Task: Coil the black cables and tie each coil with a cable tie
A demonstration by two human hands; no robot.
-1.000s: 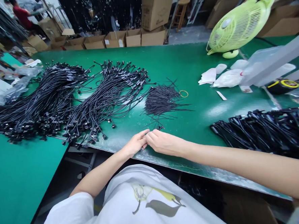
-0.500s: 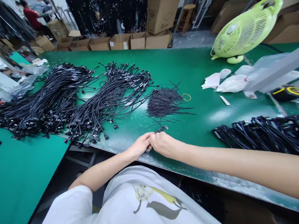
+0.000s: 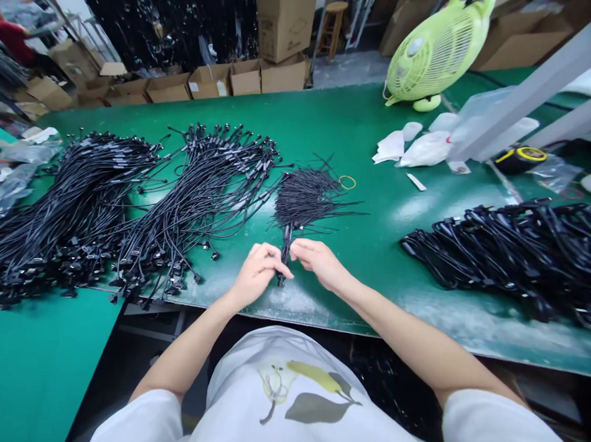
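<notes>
The left hand had its fingers curled in, and it held a small black cable bundle between thumb and fingers. The right hand was just on the other side, with its thumb and first finger close together at the bundle's edge. You could not tell if those fingertips had a thin tie in them or only touched the cable. The bundle was over the front part of the green table. Its low end poked out under the left fingers, and its top end reached up to a pile of thin black ties.

A yellow rubber band lay just right of the ties. To the left were two big heaps of long black cables, a middle heap and a far-left heap, with their plugs near the front edge. On the right lay a row of folded cable bundles, side by side. Behind that row were a black and yellow tape measure and some white scraps. A light green fan sat at the back. Past the table were open cardboard boxes and a wooden stool. Far off, a person in a red top was by another table.
</notes>
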